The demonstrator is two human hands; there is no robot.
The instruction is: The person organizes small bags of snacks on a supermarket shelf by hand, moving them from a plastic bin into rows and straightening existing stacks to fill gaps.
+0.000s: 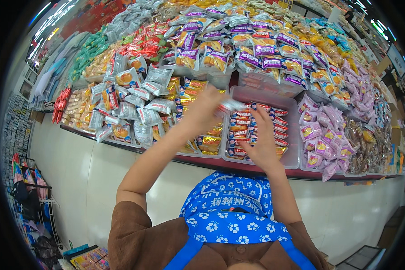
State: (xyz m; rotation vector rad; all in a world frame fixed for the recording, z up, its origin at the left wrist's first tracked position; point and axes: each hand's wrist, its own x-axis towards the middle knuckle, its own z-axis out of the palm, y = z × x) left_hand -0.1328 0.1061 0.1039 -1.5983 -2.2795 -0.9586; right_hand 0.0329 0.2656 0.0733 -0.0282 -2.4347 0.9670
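Observation:
My left hand (207,108), blurred, holds a small silver-and-red snack packet (230,106) by one end, over the left rim of a clear plastic bin (292,135). In that bin, red-and-blue wrapped snack packets (239,133) lie in neat rows. My right hand (261,141) reaches over these rows with its fingers spread and seems to touch some packets; whether it grips one cannot be told. Just left of the bin, gold-wrapped packets (209,143) are stacked in another bin, partly hidden by my left arm.
Loose silver-backed packets (150,116) are heaped on the left. Purple-labelled bread packets (265,47) are piled behind the bins, and pink packets (324,145) fill a bin on the right. The dark red display edge (202,162) runs in front of me. A rack (37,189) stands at the lower left.

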